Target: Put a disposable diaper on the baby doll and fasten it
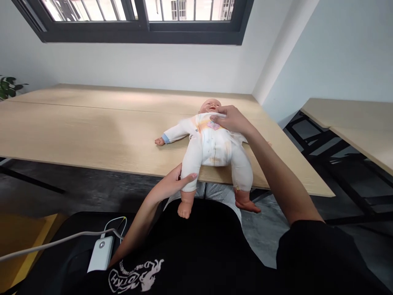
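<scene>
– Black shirt point(196, 250) filled the foreground. Where was the doll point(211, 143)?
– On the table point(92, 131), legs over its edge point(215, 181). Left hand point(170, 184) gripped one leg point(188, 168); right hand point(233, 121) seemed pinched on the collar point(216, 116).
– Risk?
– Loosened, it could have slid off.

Your right hand point(232, 120) rests at the collar of a baby doll point(211, 105) lying face-up on the desk point(92, 131) in a stained white sleepsuit point(215, 149); your left hand point(170, 184) holds its leg over the desk's front edge.
</scene>
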Demonstrator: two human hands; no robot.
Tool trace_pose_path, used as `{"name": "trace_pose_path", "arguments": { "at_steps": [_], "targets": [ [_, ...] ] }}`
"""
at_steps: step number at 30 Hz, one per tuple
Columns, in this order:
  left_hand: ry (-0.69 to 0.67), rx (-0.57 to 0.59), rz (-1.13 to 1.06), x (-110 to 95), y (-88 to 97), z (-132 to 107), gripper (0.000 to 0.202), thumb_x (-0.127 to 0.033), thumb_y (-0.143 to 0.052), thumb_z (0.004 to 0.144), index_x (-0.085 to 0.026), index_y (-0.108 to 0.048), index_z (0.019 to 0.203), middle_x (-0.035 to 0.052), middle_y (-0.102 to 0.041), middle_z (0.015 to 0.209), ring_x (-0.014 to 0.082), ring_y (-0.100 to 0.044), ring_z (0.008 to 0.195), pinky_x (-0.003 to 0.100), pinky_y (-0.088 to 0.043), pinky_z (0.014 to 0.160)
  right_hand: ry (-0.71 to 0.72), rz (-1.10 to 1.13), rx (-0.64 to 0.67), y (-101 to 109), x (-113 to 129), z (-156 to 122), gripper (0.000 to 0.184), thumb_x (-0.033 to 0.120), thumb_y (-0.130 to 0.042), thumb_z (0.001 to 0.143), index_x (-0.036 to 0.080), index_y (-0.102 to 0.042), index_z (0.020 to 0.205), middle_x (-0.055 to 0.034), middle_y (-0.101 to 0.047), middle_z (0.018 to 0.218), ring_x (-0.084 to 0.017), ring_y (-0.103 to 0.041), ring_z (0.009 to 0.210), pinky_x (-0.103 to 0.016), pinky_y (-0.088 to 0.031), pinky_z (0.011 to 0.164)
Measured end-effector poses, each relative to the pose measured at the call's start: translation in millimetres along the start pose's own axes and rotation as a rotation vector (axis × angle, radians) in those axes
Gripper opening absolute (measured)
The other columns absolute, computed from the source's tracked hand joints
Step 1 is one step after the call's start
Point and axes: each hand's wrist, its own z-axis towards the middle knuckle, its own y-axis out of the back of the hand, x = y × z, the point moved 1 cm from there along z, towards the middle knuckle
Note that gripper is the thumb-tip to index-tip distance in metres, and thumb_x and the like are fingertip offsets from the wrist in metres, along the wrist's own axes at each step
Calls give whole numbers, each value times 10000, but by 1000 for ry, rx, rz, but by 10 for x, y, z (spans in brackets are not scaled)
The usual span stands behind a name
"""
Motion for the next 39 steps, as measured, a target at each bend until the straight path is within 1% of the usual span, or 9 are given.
{"name": "trace_pose_path", "arguments": {
  "at_steps": [3, 10, 14, 17, 19, 23, 29, 34, 39],
  "targets": [
    [11, 6, 67, 37, -10, -7, 674, -615, -643, 887, -127, -538, 1340, 146, -653, 1328, 332, -586, 1258, 435, -466, 1085, -72, 111, 106, -121, -218, 14, 407, 517, -606, 798, 175, -475, 621, 6, -434, 639, -132, -395, 687, -290, -295, 681],
    [110, -6, 393, -126, -37, -112, 565, -676, -557, 920, -198, -586, 1221, 102, -717, 1158, 309, -667, 1049, 403, -502, 878, -166, 173, 43, -216, -323, -102, 483, 637, -644, 727, 160, -581, 688, -17, -534, 713, -152, -433, 728, -299, -294, 704],
    [167, -262, 787, -277, -55, -119, 549, -753, -559, 888, -204, -572, 872, 57, -673, 774, 257, -624, 705, 318, -362, 621, -228, 273, 11, -242, -315, -137, 471, 617, -702, 676, 161, -586, 676, -11, -527, 695, -141, -430, 699, -295, -285, 683],
    [-49, -581, 886, -353, -81, -10, 529, -710, -635, 874, -208, -500, 778, 28, -618, 707, 212, -584, 666, 296, -331, 604, -229, 328, 2, -264, -329, -155, 446, 584, -738, 675, 155, -618, 697, -5, -540, 691, -132, -437, 679, -291, -297, 671],
    [-352, -643, 876, -418, -134, 124, 462, -617, -621, 937, -200, -510, 770, 28, -630, 741, 204, -602, 750, 307, -405, 682, -217, 355, -6, -280, -354, -157, 434, 567, -757, 681, 152, -630, 708, -4, -548, 688, -132, -448, 677, -290, -307, 660],
    [-795, -221, 800, -629, -332, 495, 231, -387, -551, 1034, -195, -647, 949, 37, -730, 1021, 194, -646, 1066, 360, -447, 1011, -164, 405, -82, -331, -455, -140, 444, 555, -802, 660, 160, -666, 809, -30, -645, 818, -175, -547, 786, -309, -412, 726],
    [-712, 391, 857, -928, -522, 1103, 281, -335, -553, 1029, -228, -694, 1248, 11, -698, 1343, 211, -543, 1370, 379, -301, 1217, -157, 213, -319, -415, -639, -113, 421, 513, -783, 738, 177, -643, 949, -99, -648, 1108, -220, -597, 993, -385, -476, 965],
    [-646, 508, 923, -936, -400, 1411, 345, -385, -527, 1028, -258, -671, 1314, 19, -647, 1429, 222, -490, 1413, 428, -234, 1240, -240, 146, -341, -332, -774, -87, 256, 431, -591, 915, 181, -594, 861, -87, -627, 1001, -193, -585, 902, -352, -487, 919],
    [-582, 508, 941, -918, -285, 1537, 413, -518, -513, 1015, -317, -647, 1350, 12, -611, 1471, 242, -465, 1420, 525, -62, 1268, -226, -6, -415, -135, -956, -310, 125, 303, -533, 895, 188, -564, 856, -102, -594, 985, -220, -582, 890, -369, -491, 898]
  ]
}}
